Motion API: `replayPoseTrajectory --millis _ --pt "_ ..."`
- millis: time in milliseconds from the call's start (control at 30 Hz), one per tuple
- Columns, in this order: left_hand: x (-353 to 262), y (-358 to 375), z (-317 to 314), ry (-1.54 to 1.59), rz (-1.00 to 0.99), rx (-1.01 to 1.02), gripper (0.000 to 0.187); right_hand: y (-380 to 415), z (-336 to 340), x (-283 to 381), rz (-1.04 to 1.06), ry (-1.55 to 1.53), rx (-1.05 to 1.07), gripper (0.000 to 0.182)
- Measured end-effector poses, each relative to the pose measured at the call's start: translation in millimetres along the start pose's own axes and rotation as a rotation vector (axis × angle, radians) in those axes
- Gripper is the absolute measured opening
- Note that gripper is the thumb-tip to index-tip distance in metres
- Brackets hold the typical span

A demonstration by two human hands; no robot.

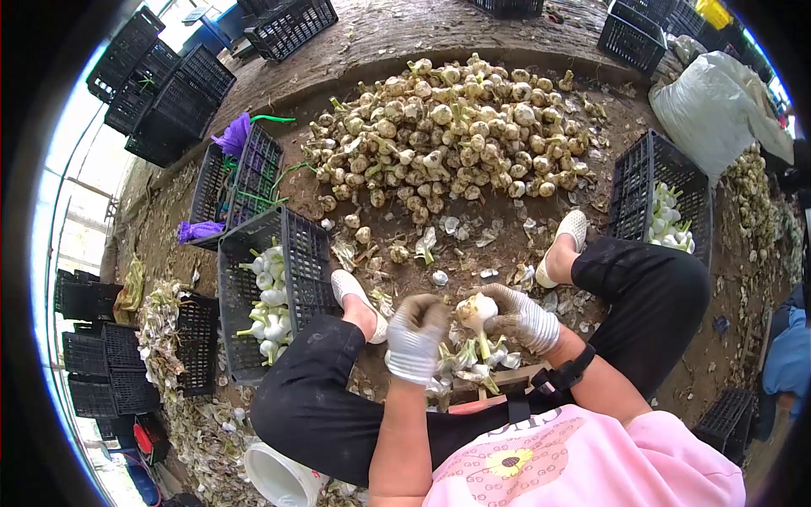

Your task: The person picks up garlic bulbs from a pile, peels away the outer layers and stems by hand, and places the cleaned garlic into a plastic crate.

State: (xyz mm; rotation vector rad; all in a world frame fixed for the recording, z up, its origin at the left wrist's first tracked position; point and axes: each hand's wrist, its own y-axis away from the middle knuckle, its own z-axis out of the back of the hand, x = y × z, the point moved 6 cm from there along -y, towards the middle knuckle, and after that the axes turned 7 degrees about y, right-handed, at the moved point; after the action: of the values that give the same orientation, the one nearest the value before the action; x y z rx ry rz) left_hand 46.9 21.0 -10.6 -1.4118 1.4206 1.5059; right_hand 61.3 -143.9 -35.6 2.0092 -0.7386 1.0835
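Observation:
My right hand [525, 319], in a white and grey work glove, grips a garlic bulb [477, 312] from its right side. The bulb's outer skin is partly white and partly brown, and its pale stem points down toward my lap. Close by on the left is my left hand [418, 336], gloved too, with its fingers curled in; whatever they hold is hidden. Below both hands lie several garlic bulbs with stems [481, 359] and loose skins, between my knees.
Ahead is a large heap of unpeeled garlic [439, 127]. Black crates of cleaned garlic stand at my left [306, 262] and right [646, 182]. A white bucket [274, 477] sits behind my left leg. A white sack [705, 101] is at the far right. Another person's blue clothing [786, 355] shows at the right edge.

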Motion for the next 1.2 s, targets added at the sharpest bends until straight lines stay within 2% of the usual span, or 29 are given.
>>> replayPoseTrajectory --millis 67,100,133,200,300,333,400,467,533,667,700,733,800,833,933,967,1067,1133,1200 --pt "-35.8 18.0 -27.2 -0.656 -0.724 0.129 0.015 -0.6 3.1 -5.9 -0.052 0.028 -0.052 0.050" --pt "-33.4 25.1 -36.3 -0.785 -0.778 0.166 0.019 -0.8 2.1 -6.3 -0.040 0.063 -0.048 0.050" --pt "-35.7 30.6 -41.0 -0.870 -0.841 0.115 0.017 -1.1 1.5 -6.9 -0.027 0.098 -0.042 0.049" --pt "-32.8 30.7 -44.3 -0.962 -0.890 0.126 0.013 -0.9 6.3 -16.7 -0.059 0.057 -0.038 0.050" --pt "2.0 3.6 -17.6 -0.312 -0.317 0.094 0.006 1.3 5.6 -12.2 -0.017 0.025 -0.010 0.051" --pt "8.0 0.9 -10.2 -0.118 -0.127 0.006 0.002 3.2 2.1 -3.3 0.030 -0.006 0.005 0.052" --pt "11.7 -1.8 0.9 0.182 0.065 -0.044 0.002 3.9 0.9 0.3 0.052 -0.045 0.007 0.052" --pt "-11.8 11.6 -16.5 -0.188 -0.237 0.022 0.006 2.9 3.2 -1.0 0.006 -0.058 -0.030 0.051" --pt "-36.8 28.0 -41.8 -0.861 -0.861 0.120 0.014 3.8 3.5 -1.8 -0.048 0.034 -0.054 0.047" --pt "-33.1 30.0 -47.0 -0.967 -0.858 0.096 0.015 1.2 4.6 -11.6 -0.057 0.055 -0.075 0.046" --pt "-29.6 24.5 -43.3 -0.968 -0.805 0.118 0.009 1.5 5.6 -12.2 -0.054 0.047 -0.057 0.048" --pt "-19.8 11.1 -25.2 -0.622 -0.543 0.075 0.008 1.6 5.5 -12.2 -0.051 0.038 -0.039 0.049" --pt "12.1 -5.4 0.6 0.067 -0.012 -0.012 0.006 1.3 0.8 1.9 0.094 0.006 0.040 0.056" --pt "11.5 -6.1 5.1 0.167 0.035 -0.018 0.010 2.8 -2.5 8.7 0.163 -0.011 0.082 0.059" --pt "17.8 -4.6 -1.2 0.306 0.071 0.027 0.010 2.4 -9.7 7.7 0.061 -0.377 0.108 0.066" --pt "27.7 -5.1 -1.1 0.356 0.092 0.031 0.009 3.5 -16.6 15.4 0.072 -0.369 0.156 0.066" --pt "17.6 -7.4 -9.3 0.624 0.183 -0.031 0.009 -0.9 3.6 -18.8 -0.092 -0.229 0.100 0.066" --pt "6.3 -21.4 -1.3 0.833 0.126 -0.055 0.008 -0.7 2.1 -13.3 -0.070 -0.293 0.099 0.061" --pt "-4.1 -31.9 7.7 1.120 0.182 0.176 0.007 3.8 3.0 -4.2 -0.012 -0.347 0.071 0.058"
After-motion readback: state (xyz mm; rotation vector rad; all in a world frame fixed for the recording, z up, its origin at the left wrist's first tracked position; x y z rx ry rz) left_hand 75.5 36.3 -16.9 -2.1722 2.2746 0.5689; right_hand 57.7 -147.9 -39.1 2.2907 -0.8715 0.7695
